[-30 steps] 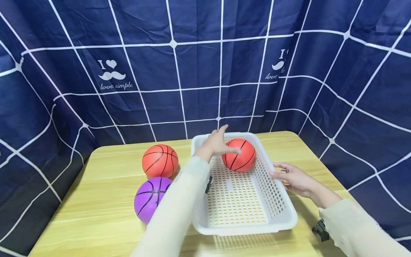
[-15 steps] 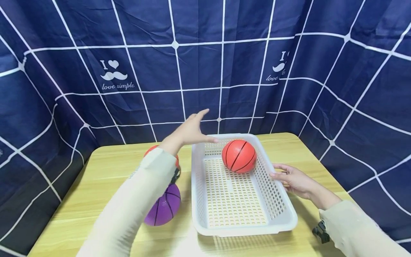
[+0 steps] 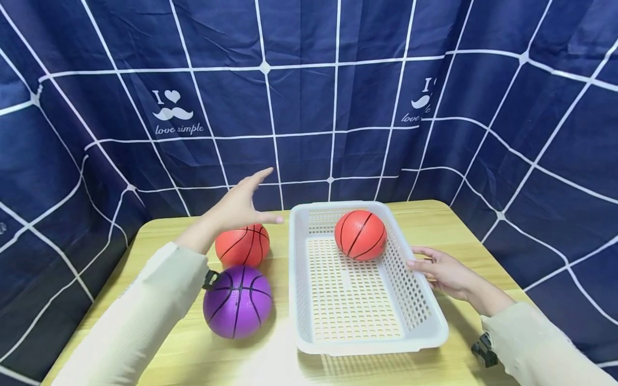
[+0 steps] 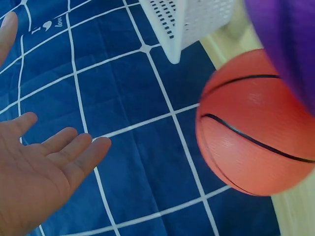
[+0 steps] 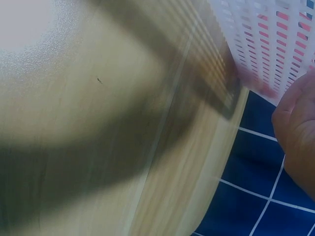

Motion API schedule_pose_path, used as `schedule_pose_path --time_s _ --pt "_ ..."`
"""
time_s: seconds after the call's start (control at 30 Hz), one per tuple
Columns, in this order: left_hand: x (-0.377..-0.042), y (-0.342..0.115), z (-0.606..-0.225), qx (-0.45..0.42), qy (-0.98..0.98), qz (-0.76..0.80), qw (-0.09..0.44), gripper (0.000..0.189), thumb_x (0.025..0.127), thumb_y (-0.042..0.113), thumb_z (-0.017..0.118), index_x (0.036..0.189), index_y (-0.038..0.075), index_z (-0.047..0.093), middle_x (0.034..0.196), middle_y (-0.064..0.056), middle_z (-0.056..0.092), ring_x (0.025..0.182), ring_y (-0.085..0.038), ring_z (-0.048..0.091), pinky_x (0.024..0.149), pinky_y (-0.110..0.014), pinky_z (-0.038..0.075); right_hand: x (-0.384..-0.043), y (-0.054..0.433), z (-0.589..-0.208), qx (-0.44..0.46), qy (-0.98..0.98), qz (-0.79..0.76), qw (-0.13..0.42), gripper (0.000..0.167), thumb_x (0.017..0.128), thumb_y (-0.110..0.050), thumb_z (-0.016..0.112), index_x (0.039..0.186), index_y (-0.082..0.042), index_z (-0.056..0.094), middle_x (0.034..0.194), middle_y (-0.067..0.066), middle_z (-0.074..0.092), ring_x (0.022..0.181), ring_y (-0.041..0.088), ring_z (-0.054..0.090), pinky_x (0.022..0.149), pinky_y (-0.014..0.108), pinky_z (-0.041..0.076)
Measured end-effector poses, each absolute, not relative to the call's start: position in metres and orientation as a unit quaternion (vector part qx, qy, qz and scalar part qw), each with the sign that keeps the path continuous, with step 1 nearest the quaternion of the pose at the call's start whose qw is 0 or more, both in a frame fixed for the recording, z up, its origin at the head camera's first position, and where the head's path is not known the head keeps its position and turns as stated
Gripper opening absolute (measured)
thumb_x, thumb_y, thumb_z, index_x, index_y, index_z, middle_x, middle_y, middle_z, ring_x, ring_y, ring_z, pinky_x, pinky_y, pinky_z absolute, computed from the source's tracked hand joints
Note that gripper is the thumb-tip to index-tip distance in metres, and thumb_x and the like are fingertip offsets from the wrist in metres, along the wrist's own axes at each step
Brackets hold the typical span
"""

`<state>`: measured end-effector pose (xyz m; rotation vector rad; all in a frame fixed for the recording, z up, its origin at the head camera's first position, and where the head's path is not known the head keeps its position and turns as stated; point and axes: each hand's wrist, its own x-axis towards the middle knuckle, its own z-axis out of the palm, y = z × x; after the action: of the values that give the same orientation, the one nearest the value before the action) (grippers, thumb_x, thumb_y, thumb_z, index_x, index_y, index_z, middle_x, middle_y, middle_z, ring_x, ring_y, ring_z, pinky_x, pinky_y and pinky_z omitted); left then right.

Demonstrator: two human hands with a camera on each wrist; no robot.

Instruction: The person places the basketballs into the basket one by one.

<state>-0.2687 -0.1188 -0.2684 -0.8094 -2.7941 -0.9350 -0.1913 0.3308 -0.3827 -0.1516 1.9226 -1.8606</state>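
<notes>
In the head view my left hand (image 3: 236, 206) hovers above an orange-red basketball (image 3: 243, 246), fingers spread and thumb apart, with nothing in it. The left wrist view shows the same palm (image 4: 39, 172) facing up beside the basketball (image 4: 256, 132). A purple basketball (image 3: 237, 303) sits in front of the orange-red one, near my left forearm. My right hand (image 3: 446, 272) holds the right side of a white plastic basket (image 3: 369, 346), thumb at its rim. Inside the basket, toward the far right, lies another orange-red basketball (image 3: 360, 235).
The wooden table (image 3: 159, 279) carries the basket and balls. Right behind its far edge hangs a dark blue curtain (image 3: 299, 107) with white grid lines, also closing in both sides. A wrist camera (image 3: 483, 349) sits below my right sleeve.
My left hand has swung left, from over the basket to above the orange-red ball on the table. The right hand and basket stay put.
</notes>
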Motion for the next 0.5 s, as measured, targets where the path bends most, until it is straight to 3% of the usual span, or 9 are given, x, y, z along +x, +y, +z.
schedule_pose_path --time_s 0.17,0.4,0.5 --pt "-0.252 -0.144 -0.281 -0.266 -0.906 -0.327 0.037 0.105 0.068 0.038 0.085 0.151 0.014 0.025 0.146 -0.019 0.036 0.129 -0.037 0.039 0.098 -0.057 0.037 -0.192 0.33 -0.383 -0.053 0.699 -0.676 0.23 0.06 0.098 -0.01 0.052 0.143 0.01 0.016 0.11 0.011 0.065 0.098 0.023 0.065 0.08 0.039 0.053" --pt "-0.232 -0.168 -0.306 -0.262 -0.894 -0.362 0.017 0.103 0.07 0.033 0.085 0.151 0.014 0.025 0.146 -0.02 0.034 0.13 -0.04 0.036 0.097 -0.061 0.035 -0.191 0.331 -0.382 -0.056 0.703 -0.671 0.229 0.061 0.099 -0.01 0.051 0.143 0.01 0.015 0.111 0.012 0.065 0.099 0.024 0.065 0.08 0.039 0.053" --pt "-0.223 -0.177 -0.317 -0.262 -0.891 -0.37 0.022 0.103 0.069 0.031 0.086 0.15 0.013 0.026 0.143 -0.02 0.037 0.127 -0.04 0.04 0.093 -0.059 0.041 -0.191 0.331 -0.383 -0.056 0.703 -0.671 0.228 0.061 0.099 -0.01 0.051 0.143 0.01 0.015 0.111 0.012 0.066 0.098 0.023 0.065 0.08 0.039 0.053"
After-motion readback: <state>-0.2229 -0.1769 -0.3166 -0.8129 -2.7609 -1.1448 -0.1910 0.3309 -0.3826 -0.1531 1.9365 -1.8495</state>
